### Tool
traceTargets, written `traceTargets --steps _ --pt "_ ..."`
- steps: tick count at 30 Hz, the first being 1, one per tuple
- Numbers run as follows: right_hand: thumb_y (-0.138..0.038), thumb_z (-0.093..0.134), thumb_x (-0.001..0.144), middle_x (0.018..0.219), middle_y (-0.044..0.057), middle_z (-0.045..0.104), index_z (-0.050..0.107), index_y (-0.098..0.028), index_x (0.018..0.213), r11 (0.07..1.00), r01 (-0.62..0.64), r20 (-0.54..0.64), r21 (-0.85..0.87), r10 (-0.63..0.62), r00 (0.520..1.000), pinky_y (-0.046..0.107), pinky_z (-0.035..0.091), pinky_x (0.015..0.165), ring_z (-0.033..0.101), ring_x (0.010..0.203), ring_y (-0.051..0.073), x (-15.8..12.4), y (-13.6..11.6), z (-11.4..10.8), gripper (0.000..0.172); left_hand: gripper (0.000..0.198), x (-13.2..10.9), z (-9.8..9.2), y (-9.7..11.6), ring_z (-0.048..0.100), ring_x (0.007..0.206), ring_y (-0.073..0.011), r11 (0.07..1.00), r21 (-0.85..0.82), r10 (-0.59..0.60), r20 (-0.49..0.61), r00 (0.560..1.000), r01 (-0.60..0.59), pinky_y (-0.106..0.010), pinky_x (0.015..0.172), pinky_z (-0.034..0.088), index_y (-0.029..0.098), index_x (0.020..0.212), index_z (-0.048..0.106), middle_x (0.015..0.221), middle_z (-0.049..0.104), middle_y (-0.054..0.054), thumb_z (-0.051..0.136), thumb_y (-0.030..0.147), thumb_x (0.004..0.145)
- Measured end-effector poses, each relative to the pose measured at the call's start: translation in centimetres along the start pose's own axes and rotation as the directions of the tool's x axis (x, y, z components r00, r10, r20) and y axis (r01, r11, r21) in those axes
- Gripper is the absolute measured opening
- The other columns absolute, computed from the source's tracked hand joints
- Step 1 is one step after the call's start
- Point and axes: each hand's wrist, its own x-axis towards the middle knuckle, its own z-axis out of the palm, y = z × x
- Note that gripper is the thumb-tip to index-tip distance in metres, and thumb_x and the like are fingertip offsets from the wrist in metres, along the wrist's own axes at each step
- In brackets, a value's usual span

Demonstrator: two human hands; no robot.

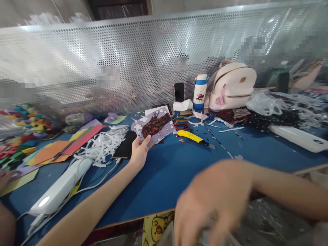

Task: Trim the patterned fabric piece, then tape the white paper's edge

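Observation:
My left hand (pixel 139 152) reaches out over the blue table (pixel 166 174) and grips the lower corner of a purple card with white flowers and a dark red patterned patch (pixel 155 125), held tilted above the tabletop. My right hand (pixel 212 201) is low and close to the camera, past the table's front edge, smeared by motion; its fingers curl downward over something pale that I cannot make out. A black phone (pixel 125 145) lies just left of my left hand.
A yellow utility knife (pixel 194 137), shredded white paper (pixel 105 145), coloured paper sheets (pixel 64 147), a white lamp (pixel 60 188) with cable, a pink backpack (pixel 232 89), a bottle (pixel 200 90) and a standing phone (pixel 179 91) crowd the table. A perforated metal screen (pixel 143 58) closes the back.

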Motion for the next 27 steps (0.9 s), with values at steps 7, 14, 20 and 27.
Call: traceTargets --steps 7,14,20,27 --pt "-0.032 0.051 0.099 0.118 0.012 0.072 0.069 -0.018 0.118 0.679 -0.637 -0.709 -0.367 0.239 0.663 0.037 0.054 0.091 0.069 0.108 0.023 -4.8 11.7 -16.5 0.030 0.053 -0.1 0.0 0.2 0.069 0.102 -0.0212 0.999 0.034 0.038 -0.075 0.996 -0.036 -0.038 0.090 0.061 0.021 0.095 0.070 0.101 0.075 0.000 0.095 0.045 0.055" --pt "-0.038 0.063 0.095 0.121 0.009 0.065 0.063 -0.016 0.120 0.402 -0.760 -0.783 -0.510 0.149 0.604 0.047 0.052 0.095 0.063 0.108 0.023 -3.8 18.6 -18.6 0.033 0.056 -0.3 0.5 0.2 0.071 0.091 -0.0226 0.996 0.084 0.025 -0.072 0.997 -0.019 -0.036 0.078 0.062 0.017 0.092 0.070 0.098 0.075 -0.004 0.094 0.050 0.053" --pt "-0.024 0.070 0.082 0.121 0.018 0.062 0.064 -0.015 0.110 0.218 -0.819 -0.838 -0.531 0.003 0.545 0.037 0.047 0.080 0.061 0.104 0.030 -3.8 16.1 -18.3 0.029 0.057 -0.4 0.5 0.3 0.071 0.085 -0.0213 0.990 0.140 0.027 -0.040 0.999 -0.021 -0.036 0.076 0.061 0.018 0.089 0.070 0.092 0.075 -0.003 0.093 0.055 0.052" --pt "-0.045 0.050 0.092 0.101 0.015 0.063 0.058 -0.016 0.099 0.184 -0.931 -0.925 -0.316 -0.276 0.260 0.035 0.041 0.066 0.060 0.088 0.029 -7.5 10.4 -19.0 0.031 0.054 -0.3 -0.1 -0.5 0.066 0.075 -0.0173 0.953 0.290 0.081 0.048 0.996 -0.092 -0.031 0.070 0.057 0.015 0.088 0.069 0.082 0.070 -0.002 0.084 0.062 0.066"
